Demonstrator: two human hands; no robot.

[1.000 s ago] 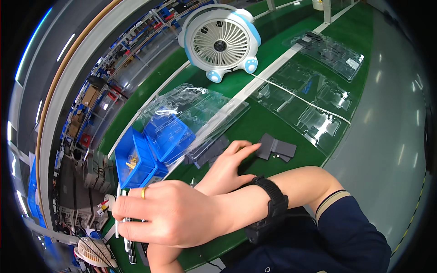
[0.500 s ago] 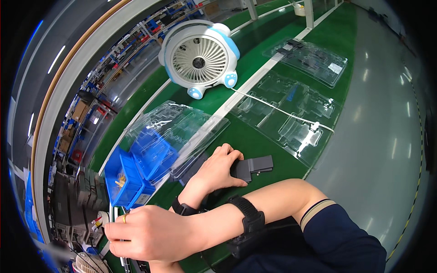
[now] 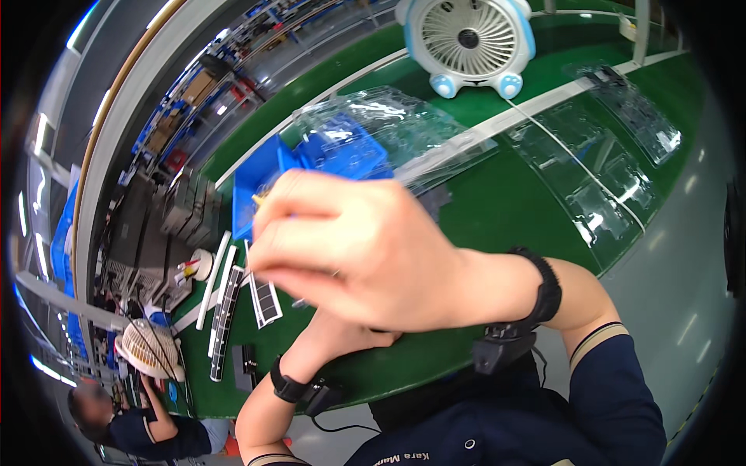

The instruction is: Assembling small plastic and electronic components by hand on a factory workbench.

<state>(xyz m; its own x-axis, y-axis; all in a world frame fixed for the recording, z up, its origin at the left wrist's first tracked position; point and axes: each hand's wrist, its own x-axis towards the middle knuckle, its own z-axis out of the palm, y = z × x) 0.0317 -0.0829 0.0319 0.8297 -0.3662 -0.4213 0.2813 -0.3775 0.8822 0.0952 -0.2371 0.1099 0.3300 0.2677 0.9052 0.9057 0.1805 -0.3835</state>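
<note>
My right hand (image 3: 350, 241) is raised across the middle, its arm coming in from the right. Its fingers are curled together in a pinch, somewhat blurred; whatever is between them is hidden. Below and behind it, low over the green table (image 3: 497, 225), is my left hand (image 3: 342, 339), largely covered by the right one. Its fingers are mostly hidden, so I cannot tell what they hold. Beyond my right hand stand blue bins (image 3: 260, 167), one with small yellowish pieces in it. To the left lie a sheet of dark labels (image 3: 266, 301) and a long black strip (image 3: 225, 330).
Clear plastic trays (image 3: 388, 116) lie beside the bins, with more trays (image 3: 590, 186) at the right under a white cable. A white-and-blue fan (image 3: 468, 39) stands at the back. White strips (image 3: 214, 283) and a dark block (image 3: 244, 366) lie left. Another person (image 3: 167, 423) sits lower left.
The view has turned left. My right hand has risen from the lower left into the middle. My left hand has drawn back from the dark grey pieces, which are no longer visible at its fingers.
</note>
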